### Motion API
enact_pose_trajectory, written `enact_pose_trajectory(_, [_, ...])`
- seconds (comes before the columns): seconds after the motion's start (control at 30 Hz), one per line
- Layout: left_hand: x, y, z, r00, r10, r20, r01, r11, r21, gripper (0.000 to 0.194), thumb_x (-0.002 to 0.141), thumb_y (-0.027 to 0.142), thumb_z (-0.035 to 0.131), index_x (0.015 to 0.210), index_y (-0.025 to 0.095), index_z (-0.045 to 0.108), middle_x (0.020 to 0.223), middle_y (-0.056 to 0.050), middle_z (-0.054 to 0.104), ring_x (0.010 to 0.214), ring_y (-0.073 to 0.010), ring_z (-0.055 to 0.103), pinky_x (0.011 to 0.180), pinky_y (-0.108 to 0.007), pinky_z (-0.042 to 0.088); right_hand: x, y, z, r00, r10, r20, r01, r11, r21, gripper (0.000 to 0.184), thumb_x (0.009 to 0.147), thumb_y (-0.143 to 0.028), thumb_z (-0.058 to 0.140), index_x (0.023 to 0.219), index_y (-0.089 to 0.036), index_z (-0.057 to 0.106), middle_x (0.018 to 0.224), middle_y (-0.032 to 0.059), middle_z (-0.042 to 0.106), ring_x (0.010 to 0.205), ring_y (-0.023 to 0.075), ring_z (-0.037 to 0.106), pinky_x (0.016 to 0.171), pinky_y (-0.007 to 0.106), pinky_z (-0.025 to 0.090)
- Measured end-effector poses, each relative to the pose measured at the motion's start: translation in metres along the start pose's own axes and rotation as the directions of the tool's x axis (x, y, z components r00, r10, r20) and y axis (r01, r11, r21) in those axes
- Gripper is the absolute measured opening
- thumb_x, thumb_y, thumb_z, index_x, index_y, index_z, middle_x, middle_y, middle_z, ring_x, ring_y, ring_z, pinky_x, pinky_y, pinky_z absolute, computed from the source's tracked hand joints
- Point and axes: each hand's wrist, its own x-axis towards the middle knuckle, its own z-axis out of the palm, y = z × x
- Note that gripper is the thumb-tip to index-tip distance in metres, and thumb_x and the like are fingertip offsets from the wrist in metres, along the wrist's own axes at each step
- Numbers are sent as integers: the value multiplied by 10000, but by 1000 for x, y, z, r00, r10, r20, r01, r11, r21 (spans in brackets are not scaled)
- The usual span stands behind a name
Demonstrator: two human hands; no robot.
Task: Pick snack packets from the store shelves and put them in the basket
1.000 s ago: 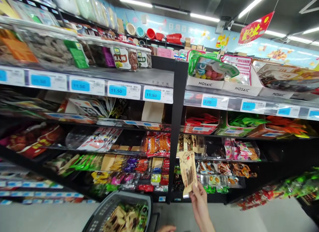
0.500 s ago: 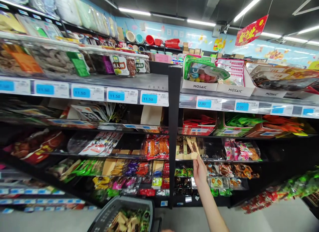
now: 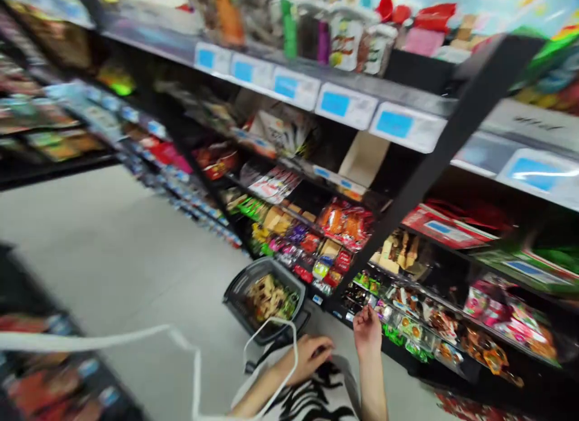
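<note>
My right hand (image 3: 367,332) is raised in front of the lower shelves, its fingers curled in and no packet visible in it. My left hand (image 3: 310,356) lies close to my black-and-white patterned clothing (image 3: 316,394), fingers bent round; whatever they may hold is hidden. A grey shopping basket (image 3: 235,294) stands on the floor ahead of my left hand. Inside it are several brown-paper snack packets (image 3: 266,294) and green ones. More brown-paper packets (image 3: 400,249) sit on the shelf beyond my right hand.
A black shelf post (image 3: 434,161) slants between two snack racks. Red-wrapped snacks (image 3: 346,222) and pink packets (image 3: 502,300) fill parts of the shelves. Grey floor (image 3: 126,240) stretches left. A white cord (image 3: 196,373) crosses the lower view.
My view has tilted down and turned left. My right hand has come back from the shelf, and the brown-paper packet it held no longer shows in it. My left hand has come into view.
</note>
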Motion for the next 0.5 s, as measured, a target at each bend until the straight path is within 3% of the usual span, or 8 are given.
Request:
enact_pose_trajectory(0.07, [2, 1, -2, 995, 63, 78, -68, 996, 54, 277, 900, 268, 538, 1065, 242, 760, 947, -48, 795, 896, -256, 721, 840, -315, 502, -1, 7, -1, 997, 74, -13, -74, 997, -30, 250, 620, -222, 769, 766, -204, 566, 616, -68, 595, 489, 80, 499, 460, 198, 410])
enact_pose_trajectory(0.2, [2, -6, 0, 984, 136, 117, -149, 983, 109, 288, 895, 226, 567, 1123, 251, 741, 1014, -64, 788, 911, -263, 721, 811, -311, 505, -1, 2, 11, 994, 105, -13, -105, 993, -53, 179, 672, -196, 702, 750, -217, 543, 607, -70, 551, 489, 96, 456, 464, 221, 368])
enact_pose_trajectory(0.37, [-3, -20, 0, 988, 135, 71, -141, 986, 93, 291, 906, 228, 571, 1147, 260, 731, 1021, -56, 781, 930, -258, 720, 830, -303, 511, -5, -5, 36, 991, 131, -2, -131, 988, -88, 121, 738, -119, 640, 775, -221, 586, 651, -49, 529, 505, 112, 437, 482, 253, 349])
enact_pose_trajectory(0.5, [-5, -30, -3, 994, 104, 27, -107, 984, 144, 296, 922, 217, 546, 1169, 234, 710, 1084, -86, 764, 969, -261, 717, 856, -305, 507, -11, 6, 53, 985, 169, 42, -160, 973, -167, 123, 748, -113, 629, 775, -229, 599, 672, -37, 506, 512, 120, 434, 475, 274, 348])
